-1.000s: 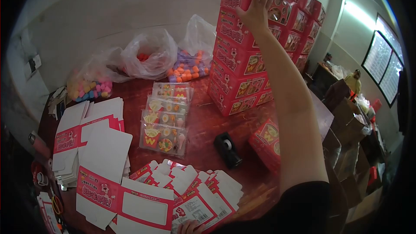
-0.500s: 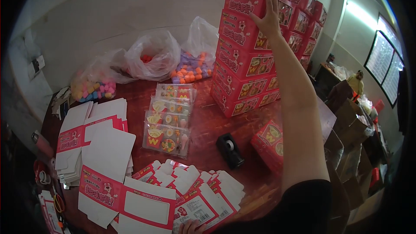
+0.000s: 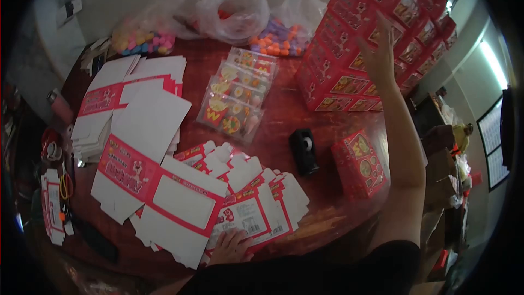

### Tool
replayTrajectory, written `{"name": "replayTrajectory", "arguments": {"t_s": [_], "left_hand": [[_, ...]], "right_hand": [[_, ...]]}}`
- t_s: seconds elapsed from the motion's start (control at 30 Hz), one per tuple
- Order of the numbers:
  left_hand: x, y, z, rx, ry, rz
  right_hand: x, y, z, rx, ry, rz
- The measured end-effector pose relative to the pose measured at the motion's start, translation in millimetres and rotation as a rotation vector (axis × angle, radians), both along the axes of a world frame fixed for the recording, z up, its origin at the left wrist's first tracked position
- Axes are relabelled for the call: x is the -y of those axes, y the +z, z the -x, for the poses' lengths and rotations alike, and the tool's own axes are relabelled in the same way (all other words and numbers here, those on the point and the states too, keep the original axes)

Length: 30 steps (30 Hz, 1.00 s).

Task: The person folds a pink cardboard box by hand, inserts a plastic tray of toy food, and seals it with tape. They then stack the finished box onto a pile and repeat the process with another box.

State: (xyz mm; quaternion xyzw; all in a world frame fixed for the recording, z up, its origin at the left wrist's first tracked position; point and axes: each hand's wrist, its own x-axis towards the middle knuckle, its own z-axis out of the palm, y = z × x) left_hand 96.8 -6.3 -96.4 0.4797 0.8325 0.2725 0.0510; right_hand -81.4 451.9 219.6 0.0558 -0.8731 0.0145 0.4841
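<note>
My right hand point(image 3: 380, 52) is raised with its fingers spread, in front of the tall stack of red boxes point(image 3: 333, 38); whether it touches them I cannot tell. Near the table's front edge, my left hand point(image 3: 230, 245) lies with fingers apart on the fanned, flat printed cartons point(image 3: 248, 216). To the left of these is an unfolded red and white carton point(image 3: 180, 199). A single red box point(image 3: 360, 165) sits below my right forearm, beside a black tape dispenser point(image 3: 304, 152).
Clear packs of toy food point(image 3: 232, 95) overlap mid-table. Bags of colourful pieces point(image 3: 281, 38) line the wall. More flat cartons point(image 3: 98, 101) are piled at left, near a pink bottle point(image 3: 60, 106). A person point(image 3: 463, 135) is far right, beyond cardboard boxes point(image 3: 439, 183).
The view has tilted down and turned. My right hand has come down from the top box and now shows lower against the stack. More of my left hand is visible on the cartons.
</note>
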Motion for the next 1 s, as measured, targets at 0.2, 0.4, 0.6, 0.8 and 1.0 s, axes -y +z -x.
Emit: {"name": "replayTrajectory", "arguments": {"t_s": [0.2, 0.4, 0.6, 0.8, 1.0], "left_hand": [[1, -6, 1, -0.030, -0.010, -0.080], [11, 6, -2, -0.047, 0.087, -0.328], [69, 32, 78, -0.230, 0.788, -0.366], [118, 41, 123, 0.173, 1.055, 0.186], [135, 22, 139, 0.208, 0.967, 0.103]], "right_hand": [[152, -132, -127, 0.897, 0.441, -0.072], [213, -228, -225, 0.994, 0.335, 0.250], [268, -271, -275, 0.704, 0.119, 0.535], [291, -285, -269, 0.743, 0.308, 0.428], [298, -301, -255, 0.867, 0.188, 0.193]]}}
